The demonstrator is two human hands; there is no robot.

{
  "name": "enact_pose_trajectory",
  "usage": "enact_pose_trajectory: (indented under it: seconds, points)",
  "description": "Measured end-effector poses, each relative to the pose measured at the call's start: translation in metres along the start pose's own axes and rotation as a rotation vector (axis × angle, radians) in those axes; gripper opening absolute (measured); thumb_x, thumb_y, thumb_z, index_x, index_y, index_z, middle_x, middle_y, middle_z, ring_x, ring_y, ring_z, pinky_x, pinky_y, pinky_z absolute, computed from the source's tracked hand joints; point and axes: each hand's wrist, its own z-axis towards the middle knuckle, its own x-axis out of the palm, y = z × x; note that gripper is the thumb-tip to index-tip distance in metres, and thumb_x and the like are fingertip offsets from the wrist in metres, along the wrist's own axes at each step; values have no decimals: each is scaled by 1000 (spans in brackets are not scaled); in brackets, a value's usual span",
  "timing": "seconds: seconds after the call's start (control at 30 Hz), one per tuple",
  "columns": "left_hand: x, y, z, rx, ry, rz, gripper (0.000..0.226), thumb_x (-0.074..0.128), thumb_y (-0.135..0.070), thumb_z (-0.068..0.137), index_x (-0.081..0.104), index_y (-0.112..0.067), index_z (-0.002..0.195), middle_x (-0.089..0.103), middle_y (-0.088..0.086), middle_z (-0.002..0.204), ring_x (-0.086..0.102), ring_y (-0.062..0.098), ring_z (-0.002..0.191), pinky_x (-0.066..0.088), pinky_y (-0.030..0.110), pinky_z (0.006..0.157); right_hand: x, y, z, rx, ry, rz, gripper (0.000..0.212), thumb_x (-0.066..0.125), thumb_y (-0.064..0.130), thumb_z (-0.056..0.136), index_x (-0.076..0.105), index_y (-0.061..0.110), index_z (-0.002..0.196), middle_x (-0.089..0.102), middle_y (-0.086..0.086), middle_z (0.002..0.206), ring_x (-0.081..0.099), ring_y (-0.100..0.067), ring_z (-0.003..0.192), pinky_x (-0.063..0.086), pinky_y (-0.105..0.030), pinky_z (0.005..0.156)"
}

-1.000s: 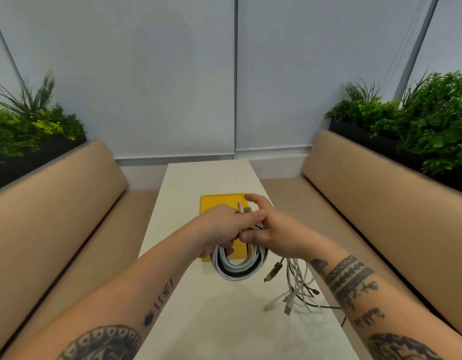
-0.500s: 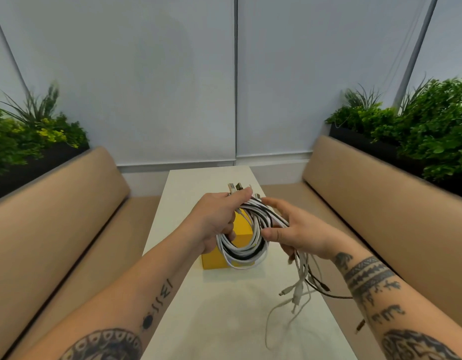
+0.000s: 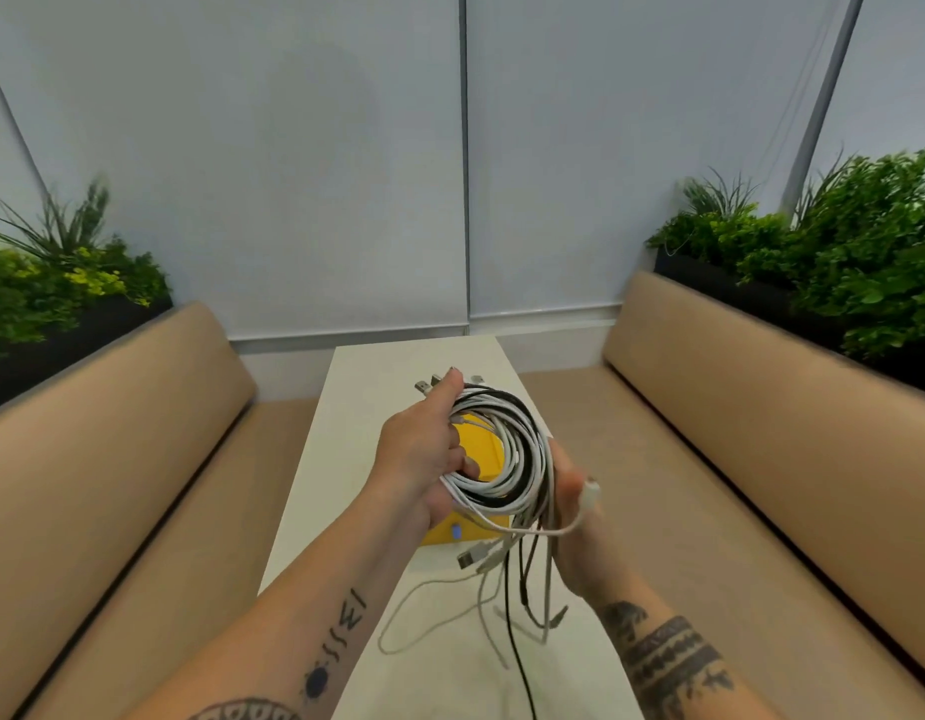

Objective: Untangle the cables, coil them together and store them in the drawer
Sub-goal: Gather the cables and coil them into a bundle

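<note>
The left hand [image 3: 424,454] grips the coil of cables [image 3: 525,459] through its loop. The right hand [image 3: 572,504] cups the coil's right edge — fingers hidden, so I cannot tell its grip. Loose ends [image 3: 502,589] dangle nearer the right hand — the yellow drawer [image 3: 481,446] sits just beneath both.

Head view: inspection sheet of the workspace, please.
Surface: white table, narrow, between two benches.
Job's things: yellow drawer box on the table, blue knob facing the person; cable coil held above it.
Clutter: nothing seen.
Grippers: left hand grips the coil; right hand lies flat against its right side.
Cables: white and black, partly coiled; loose ends hang to the table.
Surroundings: tan benches, planters, grey wall.
</note>
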Motion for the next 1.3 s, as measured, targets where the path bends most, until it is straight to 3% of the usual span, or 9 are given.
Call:
enact_pose_trajectory:
  seconds: [0.2,0.37,0.43,0.63,0.73,0.8,0.9,1.03,1.3]
  points:
    - [-16,7,11,-128,-56,-52,32,66,-45,91,58,-14,89,20,-3,56,18,15,35,32,25,37,-13,-16,-3,266,123,544,120,25,96,69,35,10,152,41,-24,151,37,-43,141,18,-63,118]
    - [-21,12,22,-269,-82,-190,34,58,-46,96,60,-12,95,60,3,95,29,17,33,40,25,51,-7,-12,-5,294,127,929,76,51,47,91,35,3,151,46,-24,145,54,-40,119,44,-54,95]
    - [-22,12,24,-305,-104,-210,39,55,-47,96,62,-11,108,55,5,77,31,19,29,42,28,57,-10,-14,-8,262,113,1001,77,58,30,81,38,1,149,46,-24,144,52,-40,116,44,-52,93]
    - [-21,6,27,-303,-95,-257,43,47,-51,99,58,-9,96,38,6,34,33,15,21,41,24,48,-13,-42,-20,192,-341,-19,67,38,-9,86,64,40,124,59,13,136,47,-9,134,36,-34,107]
    - [-22,9,38,-289,-115,-287,52,54,-55,92,62,-9,115,59,11,78,50,25,55,57,42,61,-11,-42,-25,278,-542,30,34,36,22,106,69,30,110,70,3,103,59,-23,100,40,-30,78]
    - [-24,13,44,-269,-143,-284,55,60,-57,85,62,-14,121,63,11,115,53,35,78,53,58,73,-8,-32,-26,404,-483,384,64,31,67,94,65,19,117,65,-8,83,51,-26,69,37,-32,63]
    - [-25,15,45,-244,-150,-299,54,61,-56,83,60,-19,122,59,11,131,56,38,83,49,65,79,-5,-21,-28,489,-328,702,94,41,86,69,66,11,119,60,-13,80,45,-22,53,42,-30,55]
    - [-25,15,47,-214,-194,-284,45,57,-50,93,60,-17,123,61,0,126,48,23,50,54,43,53,2,-4,-24,281,-324,854,49,84,36,72,64,10,109,67,-10,87,67,-21,66,58,-28,61]
    - [-8,25,23,-135,-196,-92,36,65,-46,90,60,-10,88,36,2,61,28,19,31,33,24,46,11,37,12,139,-509,658,19,59,-2,89,57,12,102,64,-3,75,57,-12,58,50,-19,54]
